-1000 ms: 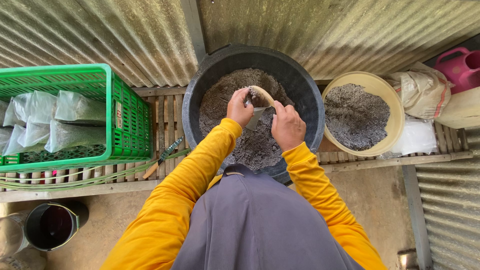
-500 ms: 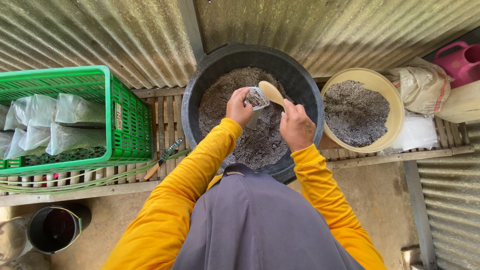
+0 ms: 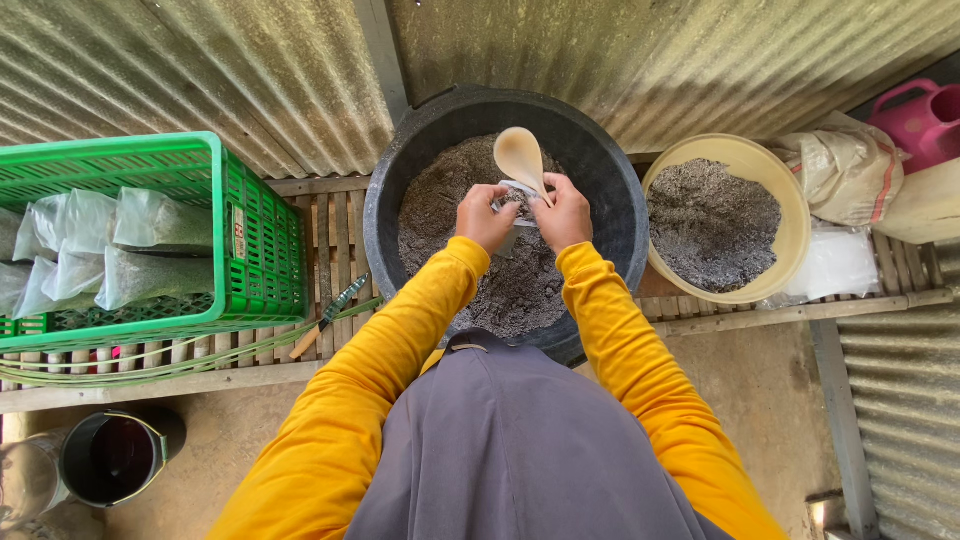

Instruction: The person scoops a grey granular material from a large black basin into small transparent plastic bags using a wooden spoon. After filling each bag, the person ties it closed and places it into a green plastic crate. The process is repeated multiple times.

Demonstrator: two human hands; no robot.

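Black tub [image 3: 610,190]: it is sitting on the slatted worktop [image 3: 320,225] against the corrugated wall and is holding grey soil mix [image 3: 450,200]; every place below is being given relative to this tub.
Left hand [image 3: 483,215]: it is hovering over the middle of the tub, its grip clenched on the near-left edge of a small clear bag [image 3: 516,198].
Right hand [image 3: 563,212]: it is just beside the left hand over the tub, its grip closed on the bag's right edge and seemingly on the handle of a pale wooden spoon [image 3: 521,156], though the fingers are hiding the handle.
Small clear bag: it is being held between both hands above the soil, with dark mix showing inside.
Spoon: its bowl is pointing up toward the tub's far rim, just above the bag.
Yellow basin [image 3: 795,215]: it is touching the tub's right side and is filled with grey grit.
Green crate [image 3: 255,250]: it is standing left of the tub, holding filled clear bags [image 3: 150,220].
Knife [image 3: 330,315]: it is lying between crate and tub.
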